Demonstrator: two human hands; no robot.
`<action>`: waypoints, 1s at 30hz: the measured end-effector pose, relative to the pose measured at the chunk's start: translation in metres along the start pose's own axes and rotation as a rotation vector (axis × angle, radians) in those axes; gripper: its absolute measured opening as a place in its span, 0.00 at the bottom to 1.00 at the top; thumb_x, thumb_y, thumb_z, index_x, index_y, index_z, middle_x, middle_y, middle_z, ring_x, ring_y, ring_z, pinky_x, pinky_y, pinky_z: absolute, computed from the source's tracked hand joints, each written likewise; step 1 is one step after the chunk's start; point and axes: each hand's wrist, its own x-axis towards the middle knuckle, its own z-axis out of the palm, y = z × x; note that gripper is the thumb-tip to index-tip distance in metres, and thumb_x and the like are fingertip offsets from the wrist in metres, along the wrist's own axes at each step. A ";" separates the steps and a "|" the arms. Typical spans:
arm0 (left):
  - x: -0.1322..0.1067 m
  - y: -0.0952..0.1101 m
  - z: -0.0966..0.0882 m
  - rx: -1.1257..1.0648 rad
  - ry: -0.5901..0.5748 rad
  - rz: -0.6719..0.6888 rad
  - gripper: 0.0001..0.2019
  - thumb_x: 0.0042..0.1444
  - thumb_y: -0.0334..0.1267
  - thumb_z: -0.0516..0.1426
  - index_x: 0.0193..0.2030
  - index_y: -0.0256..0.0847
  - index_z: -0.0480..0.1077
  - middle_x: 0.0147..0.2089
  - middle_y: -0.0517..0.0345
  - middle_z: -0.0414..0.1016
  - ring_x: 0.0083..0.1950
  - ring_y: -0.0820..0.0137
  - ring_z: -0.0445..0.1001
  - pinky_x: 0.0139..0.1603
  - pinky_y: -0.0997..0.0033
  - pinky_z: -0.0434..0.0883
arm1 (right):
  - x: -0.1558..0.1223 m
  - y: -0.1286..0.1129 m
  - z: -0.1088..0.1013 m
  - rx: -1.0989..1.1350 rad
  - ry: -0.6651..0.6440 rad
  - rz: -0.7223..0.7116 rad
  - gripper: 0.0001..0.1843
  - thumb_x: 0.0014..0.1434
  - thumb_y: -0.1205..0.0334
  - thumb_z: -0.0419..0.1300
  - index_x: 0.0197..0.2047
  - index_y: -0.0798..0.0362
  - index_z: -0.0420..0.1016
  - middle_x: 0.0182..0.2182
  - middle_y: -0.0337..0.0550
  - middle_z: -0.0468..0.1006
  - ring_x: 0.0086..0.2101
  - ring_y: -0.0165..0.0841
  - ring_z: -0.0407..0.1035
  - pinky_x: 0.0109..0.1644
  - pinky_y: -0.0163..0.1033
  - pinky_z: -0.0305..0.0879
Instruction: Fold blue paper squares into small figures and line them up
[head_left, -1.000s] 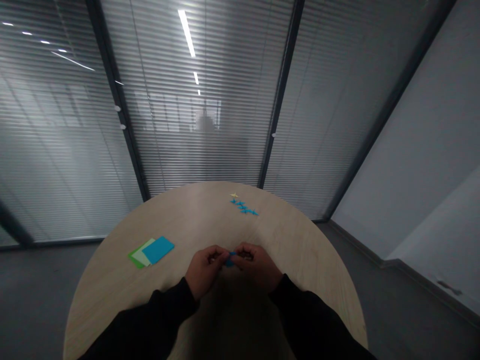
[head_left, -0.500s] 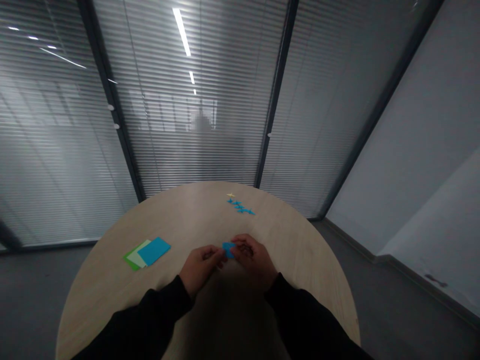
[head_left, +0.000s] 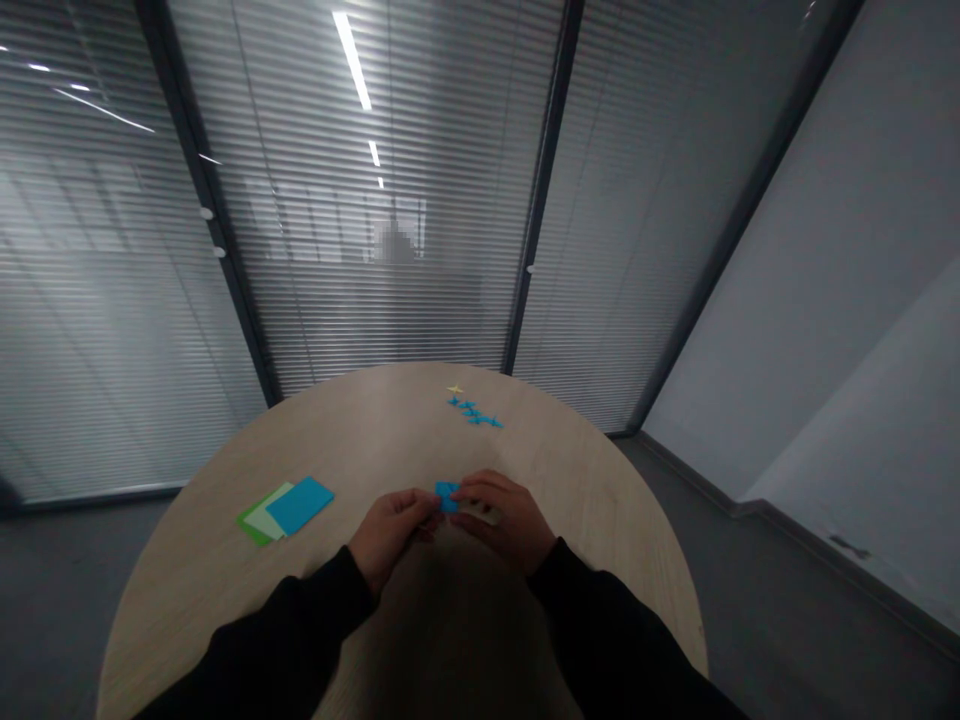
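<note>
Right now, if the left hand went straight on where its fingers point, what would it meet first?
The small blue paper that the left hand touches, then probably the right hand; depth is hard to judge.

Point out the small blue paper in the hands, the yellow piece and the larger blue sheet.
Small blue paper (head_left: 448, 491), head view: its visible face.
Yellow piece (head_left: 454, 389), head view: its middle.
Larger blue sheet (head_left: 300, 505), head view: its top face.

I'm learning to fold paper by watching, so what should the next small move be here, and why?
I'd probably press the blue paper with the right hand's fingertips to sharpen its edge. The left hand pinches its left side, which should steady it, and the right fingertips are already at its right side. It looks squarish, unlike the pointed blue shapes farther off.
</note>
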 end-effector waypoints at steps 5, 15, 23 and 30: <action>0.002 -0.001 -0.003 0.059 -0.018 0.016 0.20 0.43 0.53 0.69 0.27 0.36 0.74 0.25 0.58 0.74 0.26 0.74 0.67 0.29 0.73 0.64 | 0.000 -0.001 0.001 0.005 0.026 -0.001 0.09 0.61 0.55 0.65 0.43 0.49 0.79 0.38 0.44 0.80 0.38 0.35 0.74 0.43 0.40 0.72; 0.003 -0.004 -0.003 0.176 -0.048 0.055 0.22 0.42 0.56 0.69 0.29 0.37 0.76 0.28 0.56 0.77 0.27 0.73 0.69 0.30 0.73 0.65 | 0.000 -0.002 0.004 0.078 0.026 0.105 0.07 0.62 0.57 0.63 0.36 0.50 0.78 0.33 0.41 0.76 0.29 0.30 0.69 0.33 0.34 0.68; 0.000 -0.005 -0.003 0.218 -0.085 0.108 0.20 0.45 0.54 0.68 0.28 0.37 0.75 0.27 0.56 0.77 0.26 0.73 0.68 0.31 0.72 0.63 | 0.000 -0.003 0.009 0.144 0.047 0.149 0.08 0.66 0.57 0.58 0.37 0.51 0.74 0.37 0.43 0.76 0.34 0.32 0.72 0.35 0.35 0.69; -0.002 -0.006 -0.001 0.221 -0.065 0.082 0.18 0.44 0.51 0.69 0.30 0.36 0.77 0.29 0.54 0.78 0.28 0.72 0.69 0.32 0.71 0.63 | 0.000 -0.006 0.014 0.219 0.085 0.291 0.08 0.64 0.56 0.59 0.38 0.51 0.75 0.35 0.43 0.80 0.35 0.34 0.75 0.38 0.37 0.72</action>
